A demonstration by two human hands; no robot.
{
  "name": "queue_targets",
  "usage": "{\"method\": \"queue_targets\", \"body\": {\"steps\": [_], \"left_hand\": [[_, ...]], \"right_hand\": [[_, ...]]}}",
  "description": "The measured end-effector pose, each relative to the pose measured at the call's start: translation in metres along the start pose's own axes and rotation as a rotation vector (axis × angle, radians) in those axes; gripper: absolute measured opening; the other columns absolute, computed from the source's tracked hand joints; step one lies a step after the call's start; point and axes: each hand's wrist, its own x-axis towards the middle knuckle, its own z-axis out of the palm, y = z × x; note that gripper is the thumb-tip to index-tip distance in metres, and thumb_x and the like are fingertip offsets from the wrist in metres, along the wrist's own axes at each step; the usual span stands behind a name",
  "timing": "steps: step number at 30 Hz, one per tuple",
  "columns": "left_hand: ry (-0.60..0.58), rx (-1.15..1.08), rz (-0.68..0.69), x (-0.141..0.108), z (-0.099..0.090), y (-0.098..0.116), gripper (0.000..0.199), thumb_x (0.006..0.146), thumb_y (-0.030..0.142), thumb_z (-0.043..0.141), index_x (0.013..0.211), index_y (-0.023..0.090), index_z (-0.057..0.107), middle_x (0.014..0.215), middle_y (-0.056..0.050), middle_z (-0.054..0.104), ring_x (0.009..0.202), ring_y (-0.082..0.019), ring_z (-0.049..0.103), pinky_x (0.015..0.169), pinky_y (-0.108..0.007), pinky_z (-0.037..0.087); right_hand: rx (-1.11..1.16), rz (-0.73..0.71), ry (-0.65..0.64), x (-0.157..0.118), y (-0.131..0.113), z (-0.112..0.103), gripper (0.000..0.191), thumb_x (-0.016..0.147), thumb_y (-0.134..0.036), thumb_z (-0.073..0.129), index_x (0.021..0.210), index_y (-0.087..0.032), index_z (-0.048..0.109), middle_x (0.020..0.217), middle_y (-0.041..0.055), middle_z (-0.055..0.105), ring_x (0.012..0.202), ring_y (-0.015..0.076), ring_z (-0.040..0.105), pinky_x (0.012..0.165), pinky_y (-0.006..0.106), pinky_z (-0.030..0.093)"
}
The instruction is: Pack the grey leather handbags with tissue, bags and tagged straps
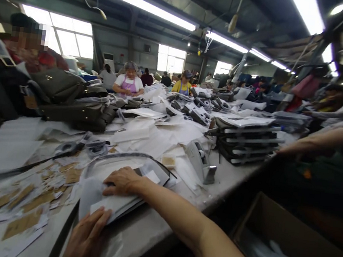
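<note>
On the white table, close to its near edge, lies a flat, dark bag with white, see-through wrap and white sheets on top. The right hand is open, with its palm down and fingers a bit bent, on the white sheets. The left hand touches the near edge of the sheets with its fingertips; I cannot tell if it pinches them. A long, thin, dark strip lies just beside the left hand. Left of the bag are lots of small, flat, brown paper tags. Past the bag, on the right, sits a grey plastic tape holder. Behind that is a tall pile of dark bags with white wrap.
</note>
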Motion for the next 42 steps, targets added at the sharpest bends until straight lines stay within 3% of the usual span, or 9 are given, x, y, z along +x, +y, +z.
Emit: {"method": "queue_targets", "body": {"steps": [2, 4, 8, 13, 18, 25, 32, 38, 42], "left_hand": [[-0.049, 0.002, 0.018, -0.004, 0.003, -0.006, 0.040, 0.090, 0.020, 0.046, 0.129, 0.026, 0.053, 0.120, -0.008, 0.065, 0.107, -0.024, 0.065, 0.090, -0.036, 0.053], [-0.098, -0.001, 0.011, -0.008, 0.005, -0.010, 0.042, 0.089, 0.020, 0.046, 0.130, 0.027, 0.053, 0.123, -0.007, 0.065, 0.108, -0.025, 0.064, 0.089, -0.036, 0.053], [-0.075, -0.072, -0.063, -0.011, 0.008, -0.008, 0.041, 0.088, 0.020, 0.042, 0.127, 0.027, 0.054, 0.122, -0.007, 0.065, 0.109, -0.028, 0.064, 0.090, -0.041, 0.052], [-0.061, -0.109, -0.105, -0.005, 0.008, -0.004, 0.035, 0.088, 0.030, 0.045, 0.122, 0.024, 0.052, 0.118, -0.010, 0.066, 0.105, -0.030, 0.064, 0.090, -0.044, 0.052], [-0.059, -0.062, -0.076, 0.000, 0.007, -0.003, 0.043, 0.088, 0.031, 0.044, 0.129, 0.017, 0.046, 0.115, -0.017, 0.065, 0.101, -0.035, 0.065, 0.085, -0.050, 0.052], [-0.055, -0.098, -0.054, 0.004, 0.003, -0.001, 0.035, 0.088, 0.026, 0.042, 0.121, 0.017, 0.049, 0.114, -0.018, 0.064, 0.101, -0.036, 0.064, 0.086, -0.054, 0.052], [-0.012, -0.117, -0.125, 0.018, -0.018, 0.026, 0.022, 0.087, 0.016, 0.050, 0.107, 0.023, 0.055, 0.108, -0.009, 0.068, 0.101, -0.026, 0.065, 0.092, -0.045, 0.052], [-0.109, -0.286, -0.244, 0.029, -0.036, 0.037, 0.024, 0.085, 0.010, 0.050, 0.106, 0.022, 0.053, 0.109, -0.008, 0.066, 0.116, -0.023, 0.059, 0.105, -0.046, 0.043], [-0.181, -0.448, -0.353, 0.036, -0.050, 0.040, 0.016, 0.093, 0.017, 0.048, 0.104, 0.023, 0.057, 0.109, -0.005, 0.066, 0.117, -0.020, 0.058, 0.111, -0.044, 0.038]], "right_hand": [[-0.054, -0.052, -0.023, -0.004, -0.004, -0.002, 0.047, 0.086, -0.056, 0.060, 0.117, -0.021, 0.064, 0.128, 0.0099, 0.065, 0.118, 0.0295, 0.059, 0.105, 0.055, 0.037], [-0.099, -0.111, 0.022, -0.017, -0.013, -0.003, 0.042, 0.088, -0.050, 0.060, 0.113, -0.018, 0.065, 0.123, 0.0111, 0.067, 0.118, 0.0284, 0.058, 0.108, 0.056, 0.034], [-0.133, -0.175, 0.170, -0.061, -0.034, 0.004, 0.023, 0.097, -0.032, 0.050, 0.099, -0.019, 0.068, 0.101, 0.0047, 0.074, 0.102, 0.0182, 0.065, 0.112, 0.045, 0.031], [-0.158, -0.242, 0.337, -0.096, -0.038, 0.027, 0.028, 0.091, -0.041, 0.060, 0.106, -0.018, 0.066, 0.107, 0.0057, 0.072, 0.105, 0.0174, 0.063, 0.102, 0.032, 0.041], [-0.145, -0.265, 0.474, -0.095, -0.030, 0.052, 0.025, 0.094, -0.034, 0.054, 0.112, -0.019, 0.065, 0.118, 0.0036, 0.070, 0.114, 0.0138, 0.061, 0.109, 0.030, 0.035], [-0.150, -0.240, 0.608, -0.089, -0.029, 0.069, 0.021, 0.095, -0.038, 0.053, 0.102, -0.025, 0.068, 0.105, -0.0029, 0.074, 0.098, 0.0125, 0.066, 0.104, 0.032, 0.038], [-0.005, -0.323, 0.859, -0.096, -0.039, 0.075, 0.015, 0.095, -0.022, 0.054, 0.092, -0.023, 0.069, 0.090, -0.0014, 0.075, 0.087, 0.0124, 0.066, 0.094, 0.032, 0.044], [0.087, -0.397, 0.812, -0.104, -0.038, 0.071, 0.018, 0.094, -0.015, 0.055, 0.103, -0.023, 0.069, 0.092, 0.0019, 0.075, 0.097, 0.0164, 0.066, 0.095, 0.037, 0.045], [0.065, -0.413, 0.803, -0.108, -0.039, 0.073, 0.021, 0.095, -0.015, 0.055, 0.107, -0.024, 0.069, 0.096, 0.0028, 0.075, 0.100, 0.0175, 0.066, 0.097, 0.039, 0.046]]}}
